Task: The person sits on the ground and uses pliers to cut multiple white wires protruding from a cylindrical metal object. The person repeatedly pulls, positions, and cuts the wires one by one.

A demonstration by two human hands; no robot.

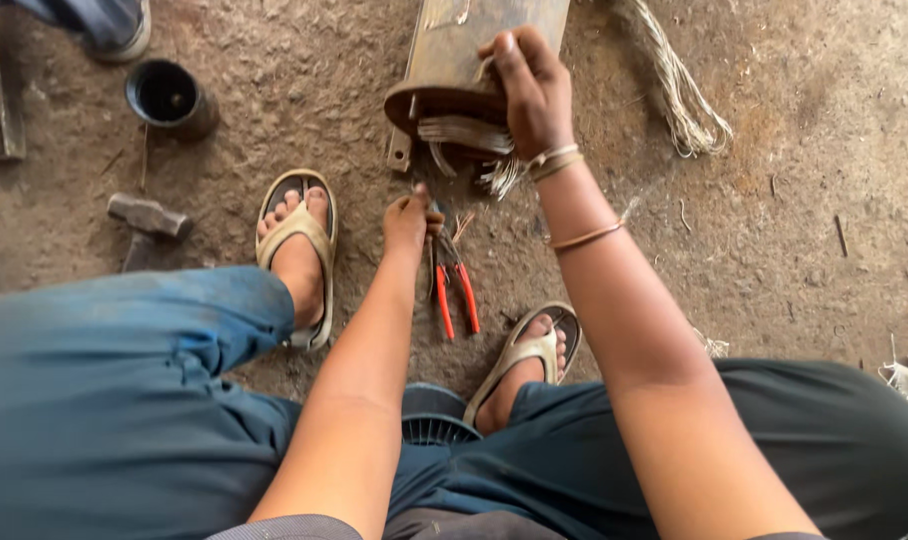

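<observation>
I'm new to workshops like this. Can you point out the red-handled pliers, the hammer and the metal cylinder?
red-handled pliers (455, 296): head view, on a red handle.
hammer (149, 214): head view, on the metal head.
metal cylinder (464, 50): head view, on its side wall.

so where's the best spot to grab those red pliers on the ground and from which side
Probably by the two red handles of the pliers, coming from the near side, by the feet. The handles point back toward the person and lie slightly apart on the dirt floor. The left hand sits right by the jaw end, while the right hand is up on the metal casing.
</observation>
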